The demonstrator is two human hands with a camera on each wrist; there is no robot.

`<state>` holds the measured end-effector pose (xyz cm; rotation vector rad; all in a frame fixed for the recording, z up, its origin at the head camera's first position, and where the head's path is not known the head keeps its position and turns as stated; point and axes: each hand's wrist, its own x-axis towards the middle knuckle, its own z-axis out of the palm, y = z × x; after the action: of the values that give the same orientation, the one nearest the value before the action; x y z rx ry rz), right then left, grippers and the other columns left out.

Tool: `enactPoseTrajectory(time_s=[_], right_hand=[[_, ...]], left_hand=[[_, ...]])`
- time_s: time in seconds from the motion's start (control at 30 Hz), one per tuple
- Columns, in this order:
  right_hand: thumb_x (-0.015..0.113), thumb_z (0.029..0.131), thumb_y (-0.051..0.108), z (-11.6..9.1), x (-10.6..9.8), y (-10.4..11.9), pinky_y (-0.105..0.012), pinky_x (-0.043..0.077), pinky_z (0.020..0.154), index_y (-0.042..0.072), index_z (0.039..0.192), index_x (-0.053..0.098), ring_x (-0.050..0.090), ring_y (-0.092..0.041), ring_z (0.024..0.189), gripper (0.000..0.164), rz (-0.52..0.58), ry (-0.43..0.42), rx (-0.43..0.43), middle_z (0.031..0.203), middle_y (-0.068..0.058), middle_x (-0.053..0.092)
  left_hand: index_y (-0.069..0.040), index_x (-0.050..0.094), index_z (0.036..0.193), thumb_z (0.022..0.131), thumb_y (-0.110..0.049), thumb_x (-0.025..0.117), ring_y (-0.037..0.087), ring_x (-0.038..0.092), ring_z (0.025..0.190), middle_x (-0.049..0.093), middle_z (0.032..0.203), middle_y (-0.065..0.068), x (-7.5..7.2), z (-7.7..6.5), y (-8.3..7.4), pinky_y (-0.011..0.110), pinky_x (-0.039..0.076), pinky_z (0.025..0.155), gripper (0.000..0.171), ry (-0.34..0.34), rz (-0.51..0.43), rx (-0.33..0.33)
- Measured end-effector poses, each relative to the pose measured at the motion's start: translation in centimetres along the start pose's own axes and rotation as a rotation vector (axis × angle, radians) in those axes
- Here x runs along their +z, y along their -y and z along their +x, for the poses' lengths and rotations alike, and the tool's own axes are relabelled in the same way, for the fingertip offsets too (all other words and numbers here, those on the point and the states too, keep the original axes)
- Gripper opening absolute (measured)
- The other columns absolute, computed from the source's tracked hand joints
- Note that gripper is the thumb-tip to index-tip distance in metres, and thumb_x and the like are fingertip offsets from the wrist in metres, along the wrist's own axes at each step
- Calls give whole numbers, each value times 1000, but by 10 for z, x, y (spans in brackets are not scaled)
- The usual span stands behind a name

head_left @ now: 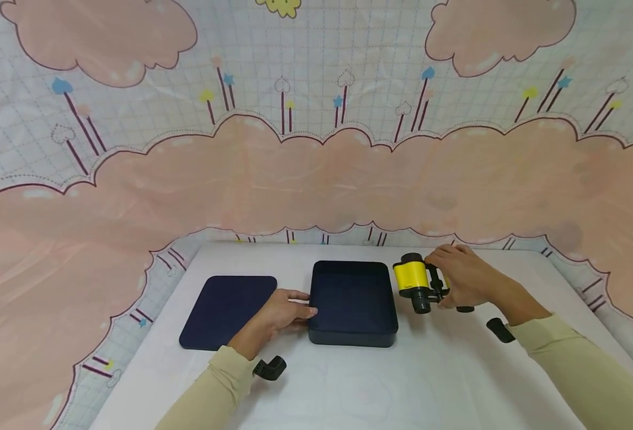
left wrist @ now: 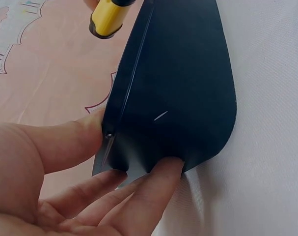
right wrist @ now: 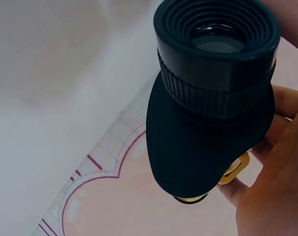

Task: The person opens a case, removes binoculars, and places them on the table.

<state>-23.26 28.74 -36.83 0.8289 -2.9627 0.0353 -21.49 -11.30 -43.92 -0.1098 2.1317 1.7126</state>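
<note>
In the head view, my right hand (head_left: 464, 272) grips yellow-and-black binoculars (head_left: 412, 275) just right of an open dark navy box (head_left: 354, 338). The right wrist view shows a ribbed black eyepiece (right wrist: 215, 98) close up, with fingers behind the binoculars. My left hand (head_left: 280, 312) holds the box by its left wall. Seen from the left wrist, the thumb (left wrist: 70, 140) lies at the box's rim and the fingertips (left wrist: 166, 169) touch its outer side. No item is visible inside the box. A flat dark navy lid (head_left: 220, 313) lies left of it, partly behind the left hand.
The box and lid rest on a white tabletop (head_left: 349, 394). Behind and around the table hangs a cloth backdrop (head_left: 316, 179) patterned with peach clouds. A black wrist device (head_left: 270, 368) sits at the left cuff, another black device (head_left: 500, 329) at the right.
</note>
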Motion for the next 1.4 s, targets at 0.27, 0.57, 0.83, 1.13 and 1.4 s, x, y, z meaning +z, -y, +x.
enactPoseTrajectory(time_s=[0.27, 0.57, 0.83, 1.13, 1.4], right_hand=[[97, 63, 33, -7, 3, -7, -71, 37, 112, 3, 133, 64, 54, -42, 132, 83, 7, -4, -12, 135, -16, 67], [97, 64, 32, -14, 8, -15, -70, 38, 111, 1, 133, 63, 53, -45, 134, 83, 9, 10, -4, 136, -18, 67], [98, 62, 32, -17, 12, -19, -70, 37, 113, 3, 132, 64, 54, -43, 132, 84, 20, 18, 13, 134, -17, 68], [99, 60, 30, -22, 18, -27, -70, 36, 113, 3, 131, 64, 54, -42, 131, 83, 39, 30, 27, 134, -16, 68], [98, 59, 28, -26, 27, -31, -72, 35, 113, 3, 131, 64, 54, -44, 131, 83, 51, 40, 51, 133, -17, 68]], left_hand=[[11, 55, 141, 91, 0, 76, 25, 75, 100, 73, 123, 25, 0, 1, 1, 45, 62, 93, 55, 0, -18, 7], [9, 57, 139, 90, 0, 77, 25, 75, 99, 74, 121, 22, 0, -1, 3, 46, 62, 92, 54, 2, -14, -6], [9, 58, 139, 90, -1, 77, 25, 75, 100, 75, 122, 22, 0, -1, 4, 47, 62, 93, 54, 4, -15, 2], [9, 58, 139, 90, -1, 77, 25, 75, 100, 75, 121, 22, -1, -1, 6, 47, 62, 93, 53, 7, -19, 7], [9, 57, 140, 90, -1, 77, 26, 75, 102, 74, 123, 22, -1, -1, 6, 47, 62, 92, 55, 9, -16, 13]])
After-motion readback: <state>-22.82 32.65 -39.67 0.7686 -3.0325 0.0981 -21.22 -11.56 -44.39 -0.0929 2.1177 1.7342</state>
